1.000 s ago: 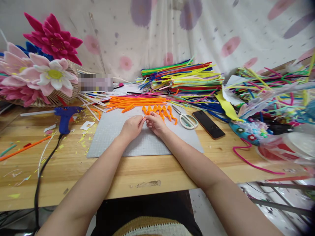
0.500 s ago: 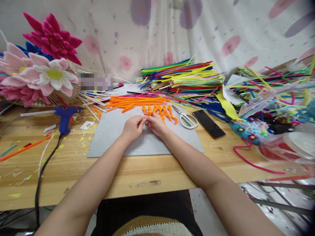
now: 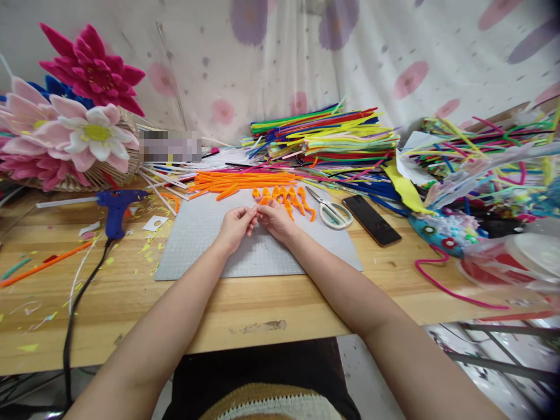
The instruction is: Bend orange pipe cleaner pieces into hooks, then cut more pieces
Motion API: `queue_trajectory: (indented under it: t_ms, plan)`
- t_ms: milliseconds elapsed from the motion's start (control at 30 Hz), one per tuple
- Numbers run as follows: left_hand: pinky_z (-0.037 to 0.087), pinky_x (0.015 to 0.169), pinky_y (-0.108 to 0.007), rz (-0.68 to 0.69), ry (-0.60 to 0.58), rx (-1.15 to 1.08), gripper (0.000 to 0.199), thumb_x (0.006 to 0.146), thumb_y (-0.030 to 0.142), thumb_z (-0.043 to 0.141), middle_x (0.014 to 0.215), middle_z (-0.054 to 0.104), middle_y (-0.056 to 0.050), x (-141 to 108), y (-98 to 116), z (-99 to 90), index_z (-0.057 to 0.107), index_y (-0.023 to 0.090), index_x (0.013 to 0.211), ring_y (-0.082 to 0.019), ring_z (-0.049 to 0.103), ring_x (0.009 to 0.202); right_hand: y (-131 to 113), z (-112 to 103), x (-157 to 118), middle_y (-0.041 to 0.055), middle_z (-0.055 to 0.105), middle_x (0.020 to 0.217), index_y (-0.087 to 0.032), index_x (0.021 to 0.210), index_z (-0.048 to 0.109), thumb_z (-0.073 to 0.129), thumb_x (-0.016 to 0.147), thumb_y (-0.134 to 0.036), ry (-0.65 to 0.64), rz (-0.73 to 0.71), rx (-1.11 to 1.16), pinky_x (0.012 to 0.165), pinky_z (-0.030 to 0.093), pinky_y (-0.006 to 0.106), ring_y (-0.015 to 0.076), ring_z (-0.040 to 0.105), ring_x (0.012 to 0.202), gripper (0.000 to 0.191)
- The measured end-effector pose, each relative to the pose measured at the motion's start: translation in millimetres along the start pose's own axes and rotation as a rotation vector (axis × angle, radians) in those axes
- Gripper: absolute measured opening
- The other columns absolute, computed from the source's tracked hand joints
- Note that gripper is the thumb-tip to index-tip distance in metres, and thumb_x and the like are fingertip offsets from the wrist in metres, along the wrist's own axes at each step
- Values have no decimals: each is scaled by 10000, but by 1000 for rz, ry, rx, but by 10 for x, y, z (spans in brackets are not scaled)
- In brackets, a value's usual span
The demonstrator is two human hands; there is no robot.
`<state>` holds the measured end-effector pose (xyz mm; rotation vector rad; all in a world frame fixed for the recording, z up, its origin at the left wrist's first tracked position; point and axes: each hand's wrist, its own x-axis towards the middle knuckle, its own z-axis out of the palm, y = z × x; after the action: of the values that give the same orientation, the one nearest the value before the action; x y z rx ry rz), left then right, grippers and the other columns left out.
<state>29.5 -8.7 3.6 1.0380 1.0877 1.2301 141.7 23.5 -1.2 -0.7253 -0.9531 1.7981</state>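
The left hand (image 3: 236, 228) and the right hand (image 3: 276, 219) meet above the middle of the grey mat (image 3: 192, 248), toward its far half, each with thumb and fingertips brought together; what is pinched between them is too small to tell. Orange shows at the tips of the right hand's fingers, and it is unclear whether it is held or lies behind them. Just beyond that hand, the twisted orange strips (image 3: 294, 201) sit side by side on the mat. The straight orange stems (image 3: 245, 181) lie in a heap along the mat's far edge. Scissors (image 3: 335, 214) rest over the mat's far right corner, points away, with the phone (image 3: 371, 220) slanting just beside them, on the wood. A strip of wood runs between the mat's near edge and the near edge of the worktop (image 3: 245, 309), the forearms crossing over it. Left of the mat, small yellow scraps and a white card (image 3: 155, 223) lie between it and the blue glue gun (image 3: 114, 216), whose black cord (image 3: 74, 315) drops over the near edge. Coloured stem bundles (image 3: 324, 137) crowd the far side.
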Motion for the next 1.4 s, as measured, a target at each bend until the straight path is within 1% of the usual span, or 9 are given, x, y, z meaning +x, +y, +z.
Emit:
queue_trajectory:
  t_ms: [133,233,400,533,667,833,1100,1233,1400]
  plan:
    - [303,346,-172,128,147,44,304,671,425,645,491,518,36,-11,-65,91,532,149,614,-37,402,370,31,15,18,-91,394,419,-181,619,415,641,590,-203,6,54,25,386,256,179,41,361,382,229]
    - [315,355,-186,206,175,119,272,704,404,616,491,528,40,-40,-73,126,526,162,618,-44,406,360,12,28,10,-83,378,400,-181,575,397,614,607,-180,-9,159,79,380,270,178,47,371,375,220]
    - [325,359,-192,253,119,172,265,716,403,609,481,522,42,-36,-42,94,529,168,626,-52,412,360,-26,32,-11,-81,372,397,-175,565,398,596,598,-144,-21,196,163,366,232,166,36,337,367,204]
    - [350,353,-197,150,44,64,336,722,483,576,487,509,34,18,-29,55,530,165,624,-66,441,384,-2,36,-20,-70,388,403,-180,553,385,609,612,-183,11,103,116,365,208,175,40,324,372,232]
    - [343,348,-189,136,63,70,337,659,475,644,491,508,43,28,-29,43,528,161,615,-54,427,376,31,53,-17,-70,400,413,-176,561,389,646,584,-182,81,18,81,367,197,175,34,319,380,258]
    - [349,347,-192,163,54,51,323,608,441,688,477,522,42,2,-12,27,525,162,595,-57,429,370,4,66,-25,-98,390,407,-180,700,447,641,569,-164,32,87,102,370,184,166,34,316,361,234]
    - [362,349,-191,183,-70,83,292,613,405,695,491,527,27,-3,48,-74,555,150,599,-64,446,402,-61,82,-72,-110,439,447,-191,914,427,600,545,-88,-14,160,184,380,175,143,28,310,361,421]
    - [359,350,-199,211,-47,140,291,635,406,681,482,519,28,-31,60,-74,547,152,589,-63,432,383,-51,67,-68,-113,424,448,-192,916,421,604,547,-81,-21,186,191,382,175,145,26,310,360,427]
    - [367,373,-194,261,-31,245,268,655,394,658,519,537,25,-8,44,-39,556,152,601,-57,443,389,-31,32,-32,-109,409,447,-182,789,422,646,536,-113,-5,183,186,381,183,139,12,289,372,345]
